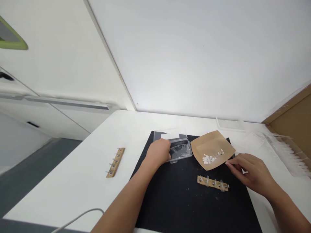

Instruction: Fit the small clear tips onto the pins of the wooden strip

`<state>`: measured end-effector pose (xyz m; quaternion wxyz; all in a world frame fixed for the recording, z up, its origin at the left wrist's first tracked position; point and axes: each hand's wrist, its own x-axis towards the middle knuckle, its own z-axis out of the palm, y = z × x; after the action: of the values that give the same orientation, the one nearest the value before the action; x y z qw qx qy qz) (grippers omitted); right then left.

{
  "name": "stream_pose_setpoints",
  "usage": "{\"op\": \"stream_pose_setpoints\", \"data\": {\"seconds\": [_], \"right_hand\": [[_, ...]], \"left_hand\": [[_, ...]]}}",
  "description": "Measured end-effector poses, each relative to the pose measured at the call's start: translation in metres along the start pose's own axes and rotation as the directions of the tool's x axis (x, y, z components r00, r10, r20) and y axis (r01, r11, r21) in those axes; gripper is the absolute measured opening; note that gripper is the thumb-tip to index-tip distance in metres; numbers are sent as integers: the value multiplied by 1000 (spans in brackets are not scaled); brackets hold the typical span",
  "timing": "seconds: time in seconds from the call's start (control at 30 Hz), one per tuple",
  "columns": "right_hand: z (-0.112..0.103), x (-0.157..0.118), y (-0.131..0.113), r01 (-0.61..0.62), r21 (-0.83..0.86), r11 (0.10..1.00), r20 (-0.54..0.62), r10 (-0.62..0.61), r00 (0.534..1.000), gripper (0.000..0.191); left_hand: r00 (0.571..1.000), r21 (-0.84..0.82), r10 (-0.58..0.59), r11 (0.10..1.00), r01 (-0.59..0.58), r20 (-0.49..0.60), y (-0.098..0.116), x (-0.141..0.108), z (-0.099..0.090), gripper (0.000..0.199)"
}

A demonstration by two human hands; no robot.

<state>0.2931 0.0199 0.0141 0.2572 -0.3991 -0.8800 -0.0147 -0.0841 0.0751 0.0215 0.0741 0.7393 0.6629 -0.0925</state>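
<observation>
My left hand (159, 152) reaches over the left side of a clear plastic box (181, 158), its fingers curled down inside and partly hidden. Small clear pieces (184, 149) lie in that box, whose lid stands open behind. At the lower right edge of a brown paper tray (204, 142), my right hand (252, 171) has thumb and forefinger pinched together; what sits between them is too small to tell. White bits (209, 158) are heaped in the tray. Nearer me is a wooden strip (212, 183) with metal studs and clear pieces on it.
A black mat (170, 200) lies under these things on the white table (85, 181). To the left rests a second studded wooden strip (116, 162). Clear plastic trays (289, 152) stand at the right, near a cardboard box (291, 116). A cable (80, 215) crosses the front edge.
</observation>
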Motion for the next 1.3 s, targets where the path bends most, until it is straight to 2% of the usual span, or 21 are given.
{"op": "stream_pose_setpoints", "data": {"seconds": [0.43, 0.7, 0.77, 0.9, 1.3], "right_hand": [[-5, 2, -3, 11, -11, 1000, -34, -11, 999, 9], [-7, 2, -2, -7, -15, 1000, -35, 6, 999, 12], [-5, 2, -1, -4, -24, 1000, -36, 4, 999, 12], [0, 3, -3, 18, -27, 999, -22, -19, 1000, 15], [4, 6, -7, 29, -6, 1000, -9, -29, 1000, 9]], "left_hand": [[998, -17, 66, 998, -65, 2, -8, -2, -3, 18], [992, -42, 114, 992, -116, -57, -24, -9, -25, 13], [985, -51, 131, 989, -138, -116, -26, -11, -30, 13], [941, -81, 213, 967, -241, -263, -23, -16, -31, 13], [911, -155, 330, 915, -374, -247, -11, -19, -30, 8]]}}
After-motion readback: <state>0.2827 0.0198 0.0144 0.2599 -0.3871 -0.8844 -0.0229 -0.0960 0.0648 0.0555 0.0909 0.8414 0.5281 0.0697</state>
